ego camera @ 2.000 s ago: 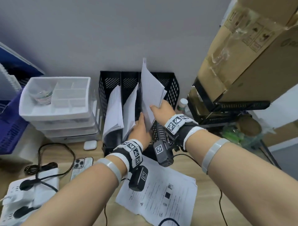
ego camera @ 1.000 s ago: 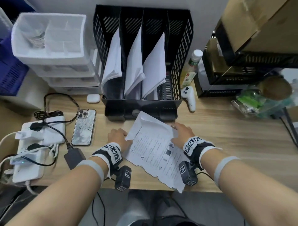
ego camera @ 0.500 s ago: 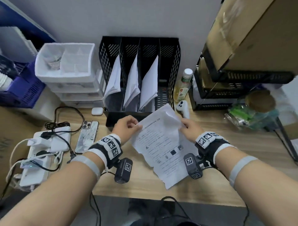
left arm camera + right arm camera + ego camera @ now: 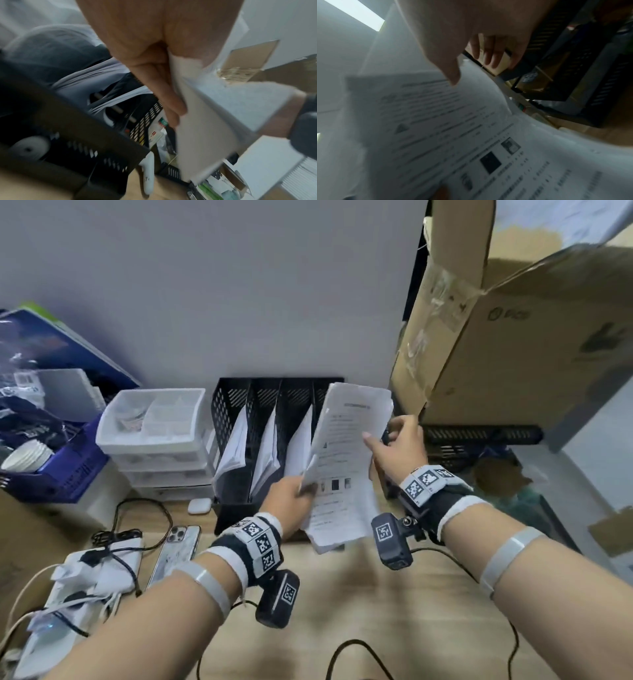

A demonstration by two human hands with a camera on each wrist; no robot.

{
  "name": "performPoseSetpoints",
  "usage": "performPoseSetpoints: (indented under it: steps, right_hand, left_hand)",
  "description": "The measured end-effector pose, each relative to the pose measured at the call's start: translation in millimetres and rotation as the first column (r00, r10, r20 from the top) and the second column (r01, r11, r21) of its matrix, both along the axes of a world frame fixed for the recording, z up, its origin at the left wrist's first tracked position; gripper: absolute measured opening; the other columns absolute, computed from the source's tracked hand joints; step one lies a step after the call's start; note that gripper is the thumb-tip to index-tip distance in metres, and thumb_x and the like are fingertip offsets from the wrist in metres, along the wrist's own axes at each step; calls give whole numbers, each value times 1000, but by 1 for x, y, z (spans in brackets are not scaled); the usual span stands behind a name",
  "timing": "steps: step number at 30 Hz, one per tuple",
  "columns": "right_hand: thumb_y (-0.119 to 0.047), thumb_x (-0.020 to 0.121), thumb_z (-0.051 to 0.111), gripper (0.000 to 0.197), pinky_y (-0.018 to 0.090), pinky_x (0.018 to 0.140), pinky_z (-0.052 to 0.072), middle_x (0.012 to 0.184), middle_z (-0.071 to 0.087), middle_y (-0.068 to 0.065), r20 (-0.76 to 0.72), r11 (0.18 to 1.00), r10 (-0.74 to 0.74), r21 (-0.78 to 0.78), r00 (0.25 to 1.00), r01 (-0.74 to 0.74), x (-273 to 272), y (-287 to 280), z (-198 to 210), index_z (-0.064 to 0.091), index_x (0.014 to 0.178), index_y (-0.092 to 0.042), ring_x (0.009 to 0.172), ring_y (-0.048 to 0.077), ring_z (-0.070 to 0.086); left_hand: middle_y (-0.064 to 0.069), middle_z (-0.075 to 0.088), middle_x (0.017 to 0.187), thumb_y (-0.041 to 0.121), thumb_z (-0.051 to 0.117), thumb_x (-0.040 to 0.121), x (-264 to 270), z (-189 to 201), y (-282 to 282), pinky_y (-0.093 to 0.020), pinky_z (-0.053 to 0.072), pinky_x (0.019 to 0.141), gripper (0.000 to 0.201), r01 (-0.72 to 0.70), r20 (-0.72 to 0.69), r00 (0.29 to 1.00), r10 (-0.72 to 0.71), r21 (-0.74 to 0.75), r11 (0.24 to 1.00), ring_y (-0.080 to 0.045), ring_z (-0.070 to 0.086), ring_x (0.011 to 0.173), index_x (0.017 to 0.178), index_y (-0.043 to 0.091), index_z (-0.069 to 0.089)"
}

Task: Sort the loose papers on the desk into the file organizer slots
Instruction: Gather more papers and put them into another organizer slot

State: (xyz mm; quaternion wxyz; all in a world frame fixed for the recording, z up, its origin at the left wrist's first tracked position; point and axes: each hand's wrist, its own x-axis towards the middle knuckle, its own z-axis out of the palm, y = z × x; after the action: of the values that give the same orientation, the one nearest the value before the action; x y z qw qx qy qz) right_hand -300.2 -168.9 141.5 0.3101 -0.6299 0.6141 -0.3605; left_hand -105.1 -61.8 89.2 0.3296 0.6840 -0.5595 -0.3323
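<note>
Fingers (image 4: 164, 86) of the left hand (image 4: 291, 505) pinch the lower left edge of the paper (image 4: 346, 467), thumb on the printed face. Right hand (image 4: 397, 450): thumb tip lies against the paper's right edge; the other fingers (image 4: 489, 54) are spread loose behind it, gripping nothing. Paper position: raised off the desk (image 4: 394, 611), upright, in front of the rightmost slot of the organizer (image 4: 233, 405). Three slots to its left each hold sheets (image 4: 236, 446). A phone (image 4: 178, 549) lies on the desk left of the organizer.
</note>
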Motion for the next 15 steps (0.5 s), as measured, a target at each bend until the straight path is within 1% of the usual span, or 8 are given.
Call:
performPoseSetpoints:
  steps: [2,3,5,7,8,10,12,15]
  right_hand:
    - [-67,61,76,97,46,88,56,116,59,2,142,951,221,187,965,-246,8,14,14,33,136,-23,104,21,62]
    - [-71,57,76,105,47,85,58,119,60,-2,187,902,297,267,936,-340,12,19,18,28,141,-29,106,20,62]
    - [-71,56,76,108,49,81,60,122,61,0,231,837,370,337,900,-431,19,26,32,23,143,-36,108,22,64]
    - [-65,62,77,99,50,74,61,116,67,16,193,839,371,351,908,-417,23,27,40,37,138,-17,99,29,70]
    - [-53,71,77,81,51,71,61,110,68,23,180,852,357,340,917,-398,24,26,41,46,127,-4,93,33,71]
    - [-19,85,63,36,53,70,61,109,67,25,171,894,290,302,942,-331,21,24,40,53,113,1,91,38,69]
    - [-6,87,53,31,53,75,60,113,65,20,112,920,266,268,957,-287,13,20,41,55,118,-2,96,38,66]
    - [-12,82,58,42,51,88,56,115,67,13,120,925,284,225,951,-305,1,15,43,57,124,-6,101,31,65]
  left_hand:
    - [-15,72,86,27,48,98,-8,12,-1,-41,55,77,25,30,166,986,-17,-75,997,-37,67,84,76,23,59]
    - [-15,71,87,22,47,99,-14,19,0,-39,54,75,22,59,248,968,-30,-111,992,-38,66,84,82,23,61]
    - [-13,72,92,15,46,98,-27,28,1,-39,54,76,25,112,359,932,-52,-149,982,-35,66,85,116,22,62]
    - [-7,71,100,13,44,94,-39,27,0,-39,54,79,52,187,427,897,-110,-143,972,-31,65,88,142,31,44]
    - [-5,69,107,15,42,92,-42,23,-1,-40,54,82,60,226,433,889,-148,-133,965,-28,65,92,149,34,34]
    - [-3,59,130,23,39,90,-47,13,-2,-46,54,89,72,287,397,890,-225,-104,952,-27,64,100,156,34,15]
    - [-3,35,155,26,45,88,-51,5,1,-48,51,100,84,320,301,908,-290,-52,946,-28,56,122,158,31,-1]
    - [3,12,166,40,63,81,-54,-5,7,-40,29,122,112,295,111,950,-290,-28,955,-16,23,150,157,26,-18]
